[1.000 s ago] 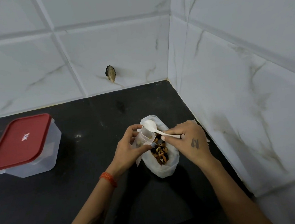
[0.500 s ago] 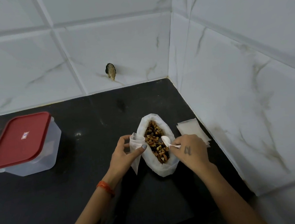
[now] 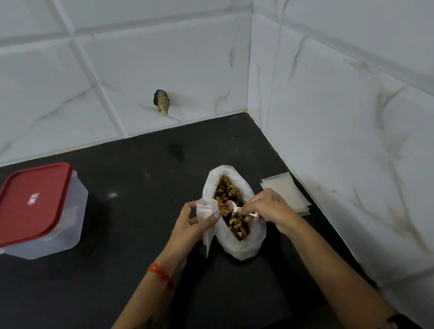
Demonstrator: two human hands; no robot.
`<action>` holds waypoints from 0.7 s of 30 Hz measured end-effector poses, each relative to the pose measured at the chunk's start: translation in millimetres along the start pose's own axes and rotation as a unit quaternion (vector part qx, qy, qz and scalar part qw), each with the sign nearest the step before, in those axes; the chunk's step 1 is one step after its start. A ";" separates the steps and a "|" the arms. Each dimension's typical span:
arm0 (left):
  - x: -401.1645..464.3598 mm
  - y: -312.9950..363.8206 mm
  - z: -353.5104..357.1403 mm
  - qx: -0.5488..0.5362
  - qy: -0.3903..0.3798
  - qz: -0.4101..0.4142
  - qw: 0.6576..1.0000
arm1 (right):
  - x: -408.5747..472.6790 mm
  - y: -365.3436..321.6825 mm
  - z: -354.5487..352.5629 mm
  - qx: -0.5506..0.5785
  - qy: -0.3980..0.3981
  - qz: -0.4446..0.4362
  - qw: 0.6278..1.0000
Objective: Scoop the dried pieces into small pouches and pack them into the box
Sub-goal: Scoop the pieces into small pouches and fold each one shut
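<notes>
Head view, largest first: the black worktop (image 3: 103,290) carries the box (image 3: 32,212), a clear tub with its red lid on, well apart to the left of the work. I judge it stiff and light, best taken by its side walls. Near the corner stands the big bag (image 3: 239,243) of dried pieces (image 3: 230,202), its mouth rolled open; it looks soft and floppy, so it needs steadying by the rim, not the belly. Just right of it lies a stack of empty pouches (image 3: 285,192), thin and probably slippery, best pinched at an edge. The left hand (image 3: 189,226) pinches one small pouch (image 3: 206,217) at its open mouth, touching the bag's left rim. The right hand (image 3: 268,207) grips the handle of a white spoon (image 3: 233,206), whose bowl sits down among the pieces, which look light, hard and loose, likely to spill from a tilted spoon. Against a second ago the spoon has dropped from the pouch mouth into the bag, and the pouch stack has come into view
</notes>
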State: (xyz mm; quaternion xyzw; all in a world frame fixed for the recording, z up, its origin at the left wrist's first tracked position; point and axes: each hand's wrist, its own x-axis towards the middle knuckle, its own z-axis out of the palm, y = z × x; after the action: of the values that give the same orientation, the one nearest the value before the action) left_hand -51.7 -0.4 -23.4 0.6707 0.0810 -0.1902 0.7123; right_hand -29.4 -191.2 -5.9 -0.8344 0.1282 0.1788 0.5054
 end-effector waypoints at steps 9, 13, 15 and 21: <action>0.9 -1.6 0.5 0.017 -0.011 0.012 1.000 | 4.6 -1.3 -6.1 0.063 -0.044 0.068 0.995; 2.1 -3.0 0.4 0.042 -0.005 0.023 0.999 | 4.0 1.9 -8.2 0.096 -0.051 0.087 0.990; 2.0 -3.4 1.5 0.059 -0.011 0.030 0.998 | 2.6 1.8 -4.7 0.075 -0.036 0.072 0.994; 2.8 -3.0 2.0 0.091 -0.017 0.033 0.995 | 5.0 -6.4 8.9 -0.065 0.004 0.046 0.997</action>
State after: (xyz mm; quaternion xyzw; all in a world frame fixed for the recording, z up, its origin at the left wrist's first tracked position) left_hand -50.6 -2.9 -27.1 0.7316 0.0289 -0.1848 0.6556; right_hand -23.8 -180.5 -6.8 -0.8594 0.1560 0.2066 0.4410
